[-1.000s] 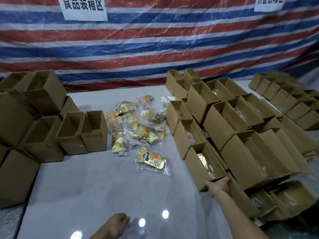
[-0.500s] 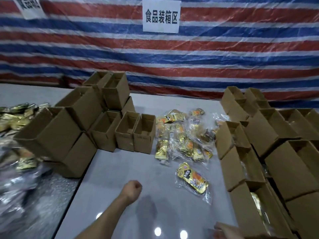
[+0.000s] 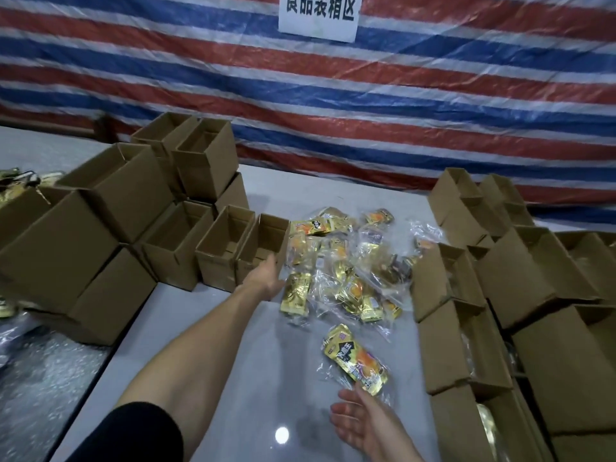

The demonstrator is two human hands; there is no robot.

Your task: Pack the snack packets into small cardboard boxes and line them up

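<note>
Your left hand (image 3: pixel 266 276), which was a fist above the middle of the worktop (image 3: pixel 233 361) half a second ago, has now reached the rightmost empty box (image 3: pixel 266 235) of the row by the left edge. Its fingers (image 3: pixel 274 261) lie almost straight against the near wall and hold nothing. Your right hand (image 3: pixel 363 425) has come up from the near edge, open and relaxed. Its fingertips (image 3: pixel 358 388) touch the single snack packet (image 3: pixel 355 358), which lies apart from the pile of packets (image 3: pixel 346 261).

Well behind the left hand (image 3: pixel 265 278) hangs a tarpaulin wall (image 3: pixel 433 95) with red, white and blue stripes, and on it a white paper sign (image 3: pixel 318 18) with black characters. Under the hand, a glossy grey table (image 3: pixel 266 378) reflects one round light spot (image 3: pixel 281 435).
</note>
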